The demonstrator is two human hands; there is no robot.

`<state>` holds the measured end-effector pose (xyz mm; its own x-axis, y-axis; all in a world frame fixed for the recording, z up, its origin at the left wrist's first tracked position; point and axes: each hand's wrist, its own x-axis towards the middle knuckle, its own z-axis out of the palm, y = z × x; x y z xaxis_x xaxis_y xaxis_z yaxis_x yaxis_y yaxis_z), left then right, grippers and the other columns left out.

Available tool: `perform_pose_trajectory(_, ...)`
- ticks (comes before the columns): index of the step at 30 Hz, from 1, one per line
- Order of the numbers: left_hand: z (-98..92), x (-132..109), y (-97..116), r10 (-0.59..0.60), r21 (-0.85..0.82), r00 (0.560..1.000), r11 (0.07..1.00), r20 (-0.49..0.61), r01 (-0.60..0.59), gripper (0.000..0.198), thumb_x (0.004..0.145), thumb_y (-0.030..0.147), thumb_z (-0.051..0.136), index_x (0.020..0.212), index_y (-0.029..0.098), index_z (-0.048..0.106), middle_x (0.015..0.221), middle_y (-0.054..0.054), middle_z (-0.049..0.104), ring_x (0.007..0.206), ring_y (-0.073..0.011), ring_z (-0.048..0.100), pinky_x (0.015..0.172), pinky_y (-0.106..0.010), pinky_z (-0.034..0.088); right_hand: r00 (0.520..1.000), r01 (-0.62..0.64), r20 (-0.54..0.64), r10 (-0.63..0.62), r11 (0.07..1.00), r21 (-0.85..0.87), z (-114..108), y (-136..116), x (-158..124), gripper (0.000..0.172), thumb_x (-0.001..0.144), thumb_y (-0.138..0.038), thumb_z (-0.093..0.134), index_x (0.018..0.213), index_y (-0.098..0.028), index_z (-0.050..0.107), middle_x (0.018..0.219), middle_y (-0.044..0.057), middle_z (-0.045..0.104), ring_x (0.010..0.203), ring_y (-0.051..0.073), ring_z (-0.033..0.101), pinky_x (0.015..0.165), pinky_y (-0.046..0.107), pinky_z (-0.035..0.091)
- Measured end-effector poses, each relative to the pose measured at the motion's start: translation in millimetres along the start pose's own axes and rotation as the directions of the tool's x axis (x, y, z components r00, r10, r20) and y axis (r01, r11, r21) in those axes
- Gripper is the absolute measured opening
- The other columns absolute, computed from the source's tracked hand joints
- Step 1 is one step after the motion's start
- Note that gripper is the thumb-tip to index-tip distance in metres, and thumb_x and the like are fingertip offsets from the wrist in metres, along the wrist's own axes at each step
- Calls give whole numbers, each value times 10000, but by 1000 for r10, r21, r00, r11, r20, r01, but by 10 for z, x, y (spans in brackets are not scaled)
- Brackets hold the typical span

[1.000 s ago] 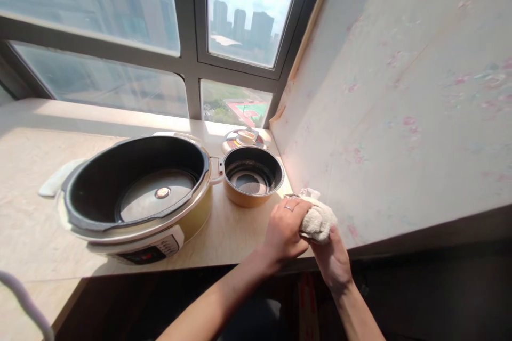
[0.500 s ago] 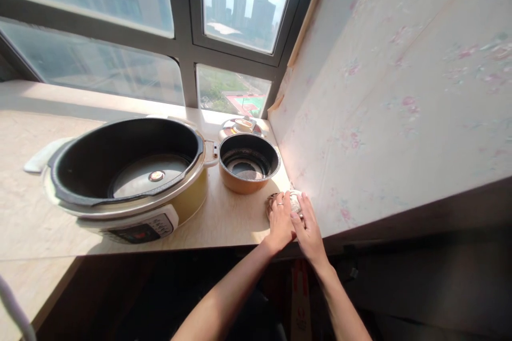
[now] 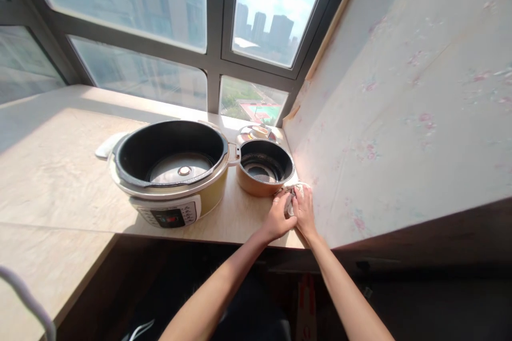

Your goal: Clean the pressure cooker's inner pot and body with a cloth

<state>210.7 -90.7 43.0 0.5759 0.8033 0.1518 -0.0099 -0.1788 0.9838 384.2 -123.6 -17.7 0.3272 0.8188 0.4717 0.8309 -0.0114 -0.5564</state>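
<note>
Both of my hands press on a small whitish cloth point(image 3: 293, 189) lying on the wooden counter point(image 3: 60, 170) beside the wall. My left hand point(image 3: 279, 216), with a ring on one finger, rests on the cloth's left side. My right hand point(image 3: 304, 210) covers its right side, fingers close together. Most of the cloth is hidden under the hands. Just beyond them stands a small orange pot point(image 3: 264, 167) with a dark inside. A large yellow electric cooker point(image 3: 172, 170) with an open dark bowl stands to its left.
A lid point(image 3: 259, 132) lies behind the orange pot near the window. A flowered wall point(image 3: 400, 96) rises right of the hands. A white handle point(image 3: 107, 145) sticks out left of the cooker. A white cable point(image 3: 24, 298) curves at the bottom left.
The bunched cloth, held up in both hands a second ago, has come down onto the counter. Both hands now press on it, further forward, by the orange pot. The view has swung left.
</note>
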Motion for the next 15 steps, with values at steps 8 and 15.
perform_pose_trajectory(8,-381,-79,167,-104,-157,780,988,-616,8,311,819,103,516,1108,162,614,1161,-125,694,1158,-225,671,1098,-423,505,994,50,95,-48,999,-16,-76,36,269,502,982,-518,443,1314,-218,671,1586,132,446,1546,350,256,1221,682,210)
perform_pose_trajectory(15,-754,86,239,-48,-47,663,999,-747,19,452,930,264,523,1376,194,493,1477,-144,540,1431,-256,477,1228,-445,357,980,-158,-79,181,960,231,-327,-250,703,648,925,-640,536,1381,-186,618,1565,166,487,1504,315,370,1250,585,224)
